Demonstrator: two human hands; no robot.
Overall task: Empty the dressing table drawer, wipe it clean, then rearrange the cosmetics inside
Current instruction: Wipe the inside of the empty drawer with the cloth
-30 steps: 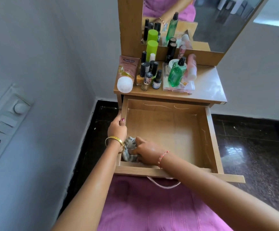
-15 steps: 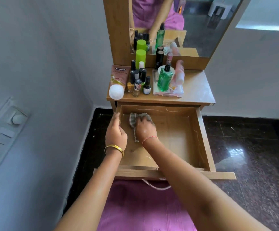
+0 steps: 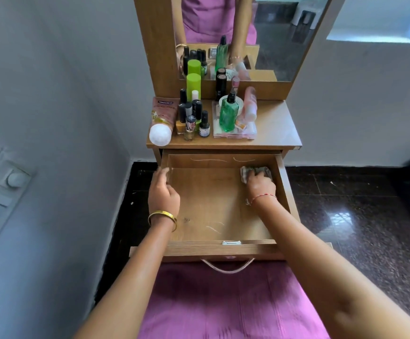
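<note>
Here the wooden drawer [image 3: 213, 206] of the dressing table [image 3: 276, 133] stands pulled fully out, its bare floor showing pale scratches and holding nothing but a cloth [image 3: 255, 172]. The right hand [image 3: 260, 185] lies in the far right corner of the drawer, fingers curled over the crumpled, greyish checked cloth and pressing it against the floor where the back wall meets the right wall; a thin red thread bracelet [image 3: 262, 198] circles that wrist. The left hand [image 3: 163, 194] grips the drawer's left wall near its far end, fingers bent over the top edge; a gold bangle [image 3: 162, 216] sits on its wrist. The cosmetics stand on the tabletop above: a pink tube [image 3: 162, 121] with a white cap lies at the left edge, small nail-polish bottles [image 3: 193, 118] cluster just beside it, two lime-green cylinders [image 3: 193, 79] rise behind them against the mirror [image 3: 272, 37], and a clear tray [image 3: 234, 133] to the right carries a green bottle [image 3: 228, 115] with a black cap. A curved metal handle [image 3: 227, 267] hangs from the drawer front, above pink fabric [image 3: 223, 304] on the person's lap.
</note>
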